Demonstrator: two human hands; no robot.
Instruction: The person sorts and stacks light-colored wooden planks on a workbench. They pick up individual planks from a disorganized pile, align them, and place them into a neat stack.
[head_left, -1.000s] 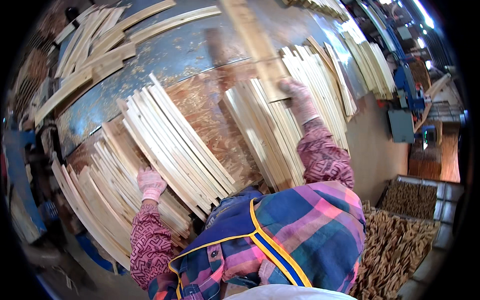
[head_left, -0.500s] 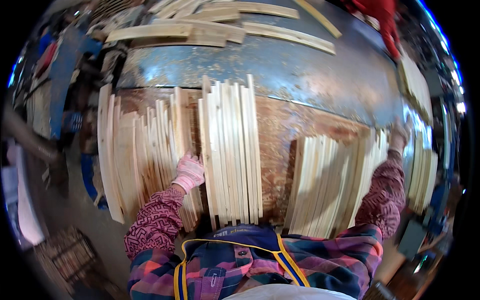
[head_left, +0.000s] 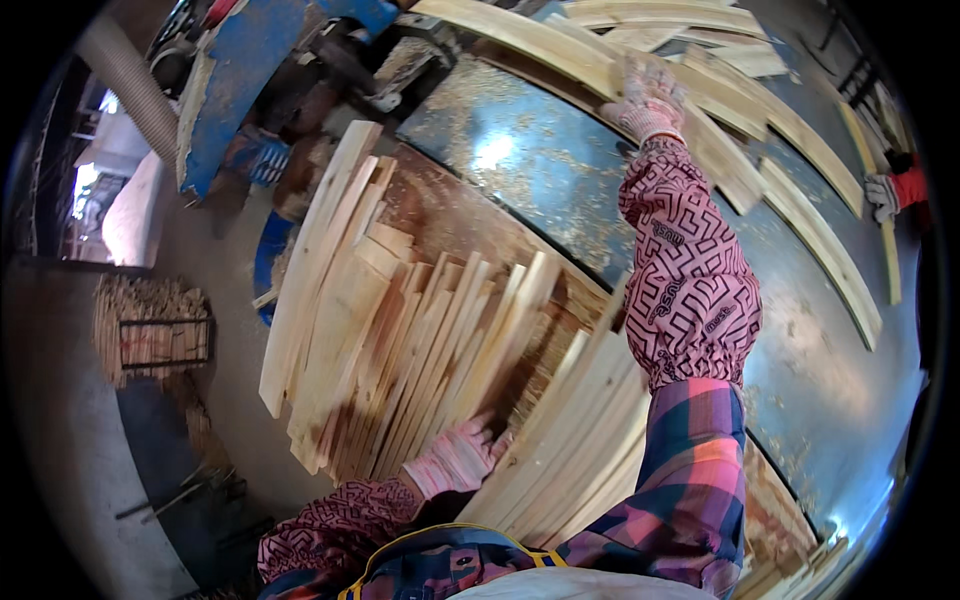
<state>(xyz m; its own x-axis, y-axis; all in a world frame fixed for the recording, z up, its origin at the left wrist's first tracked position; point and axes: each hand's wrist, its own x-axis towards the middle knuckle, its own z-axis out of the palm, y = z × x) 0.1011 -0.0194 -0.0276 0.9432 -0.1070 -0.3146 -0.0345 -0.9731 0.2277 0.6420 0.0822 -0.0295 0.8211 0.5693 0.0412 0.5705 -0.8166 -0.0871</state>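
Note:
My right hand [head_left: 648, 100], in a pink-and-white work glove, reaches far across the blue metal table. Its fingers stretch over a long pale wooden board [head_left: 545, 47] among the loose boards, and no firm grip on it shows. Close to my body, my left hand [head_left: 460, 456], gloved alike, rests with fingers apart between two groups of boards. To its left stands a row of narrow wooden slats [head_left: 420, 345]; its fingertips come against the taller bundle of slats [head_left: 570, 440] on the right. My right arm covers part of that bundle.
Beneath the slats lies a brown wooden panel [head_left: 440, 190], beside the sawdust-strewn blue table [head_left: 540, 150]. At the far right is a co-worker's gloved hand [head_left: 883, 198] with a red sleeve. A blue machine [head_left: 245, 75] and a ribbed hose [head_left: 125, 85] are at upper left; a wood-filled crate [head_left: 165, 325] stands on the floor.
My view has swung to the left. My right hand has left the slats at the right and now reaches over the loose boards. The left hand remains by the middle slat bundle.

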